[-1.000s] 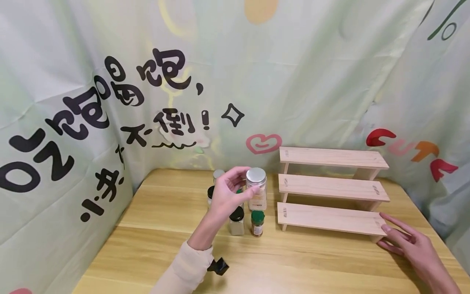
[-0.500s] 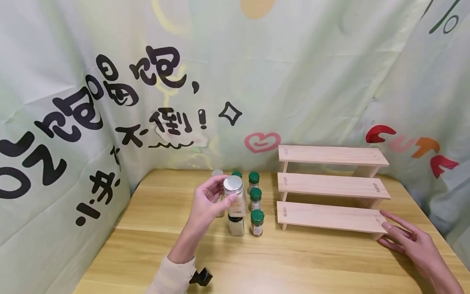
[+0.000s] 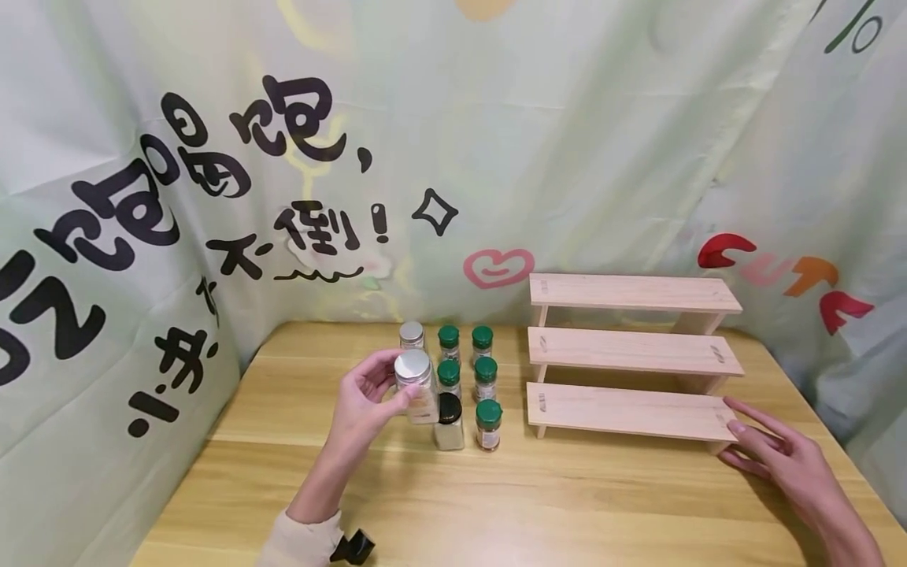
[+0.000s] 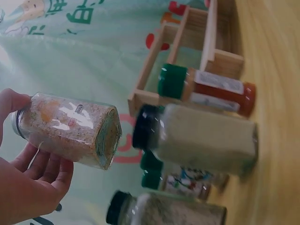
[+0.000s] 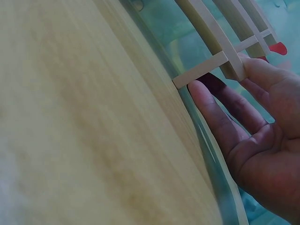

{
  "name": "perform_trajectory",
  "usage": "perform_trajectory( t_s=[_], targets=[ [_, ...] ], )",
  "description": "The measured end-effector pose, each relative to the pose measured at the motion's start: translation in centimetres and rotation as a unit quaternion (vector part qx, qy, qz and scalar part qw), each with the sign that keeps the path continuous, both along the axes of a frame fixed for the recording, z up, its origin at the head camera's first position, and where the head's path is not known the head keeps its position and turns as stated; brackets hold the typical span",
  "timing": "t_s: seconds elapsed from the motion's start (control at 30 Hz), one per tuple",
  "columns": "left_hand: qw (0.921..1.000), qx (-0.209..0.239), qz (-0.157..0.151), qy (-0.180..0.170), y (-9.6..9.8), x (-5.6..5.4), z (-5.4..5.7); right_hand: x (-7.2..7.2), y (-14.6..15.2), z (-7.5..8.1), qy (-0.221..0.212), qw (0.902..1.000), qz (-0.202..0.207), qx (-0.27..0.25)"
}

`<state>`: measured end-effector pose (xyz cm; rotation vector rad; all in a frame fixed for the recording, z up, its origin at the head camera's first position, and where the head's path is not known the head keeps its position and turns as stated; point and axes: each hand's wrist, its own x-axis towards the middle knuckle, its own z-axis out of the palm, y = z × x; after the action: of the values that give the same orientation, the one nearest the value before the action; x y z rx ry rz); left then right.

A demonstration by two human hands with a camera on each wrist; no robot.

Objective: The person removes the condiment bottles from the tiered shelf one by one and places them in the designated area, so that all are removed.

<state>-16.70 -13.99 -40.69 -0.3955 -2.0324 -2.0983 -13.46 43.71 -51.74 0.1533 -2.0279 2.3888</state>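
My left hand (image 3: pixel 363 405) grips a clear glass spice jar (image 3: pixel 420 395) with a silver lid, held above the table. In the left wrist view this jar (image 4: pixel 70 129) contains pale, flaky granules, the thumb near its lid and the fingers curled beneath. Just right of it, a black-lidded jar (image 3: pixel 449 431) of pale powder stands on the table. A green-capped spice bottle (image 3: pixel 488 425) is beside that. At the right, my right hand (image 3: pixel 790 465) holds the front right corner of a three-tier wooden shelf (image 3: pixel 631 411), thumb and fingers around its end.
Several green-capped bottles (image 3: pixel 485 379) stand in rows left of the shelf. Another silver-lidded jar (image 3: pixel 412 335) is behind the held one. A dark-lidded jar (image 4: pixel 173 211) shows low in the left wrist view. A printed curtain (image 3: pixel 602 157) hangs behind the wooden table (image 3: pixel 553 504).
My left hand has carried the silver-lidded jar left, away from the shelf and from over the bottles, uncovering the green-capped ones. The right hand stays at the shelf's corner.
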Motion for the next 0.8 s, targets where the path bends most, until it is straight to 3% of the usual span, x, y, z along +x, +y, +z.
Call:
perform_trajectory(
  t_s=[0.4,0.8],
  targets=[
    [0.9999,-0.007,0.012,0.003,-2.2,0.3,-1.8,0.0,0.0,0.1,0.017,0.9998,0.012,-0.005],
    [0.9978,-0.034,0.006,-0.056,-3.9,0.6,-4.0,0.1,-0.1,0.3,0.027,0.9993,0.026,-0.003]
  ],
)
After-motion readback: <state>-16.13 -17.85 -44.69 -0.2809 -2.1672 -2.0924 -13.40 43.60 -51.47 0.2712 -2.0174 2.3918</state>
